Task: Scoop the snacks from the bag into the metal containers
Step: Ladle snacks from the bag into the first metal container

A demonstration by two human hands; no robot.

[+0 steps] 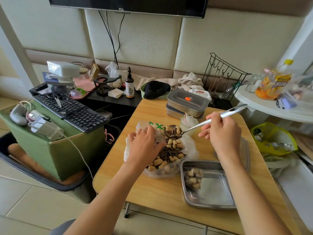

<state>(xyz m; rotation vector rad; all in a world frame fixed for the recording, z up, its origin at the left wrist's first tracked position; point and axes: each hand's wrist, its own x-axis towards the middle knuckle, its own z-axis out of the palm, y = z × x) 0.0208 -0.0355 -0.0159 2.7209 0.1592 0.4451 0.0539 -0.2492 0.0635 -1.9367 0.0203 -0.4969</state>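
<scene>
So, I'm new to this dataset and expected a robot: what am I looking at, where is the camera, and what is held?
There is no machine: these are a person's two bare hands, filmed by one wide camera worn on the head, looking down. On the wooden table lies a clear bag of peanuts and sunflower seeds, beside an open metal container with a few peanuts in it; lidded containers are stacked further back. The right hand holds a spoon, its bowl loaded over the bag. The left hand grips the bag's edge with its fingers.
</scene>
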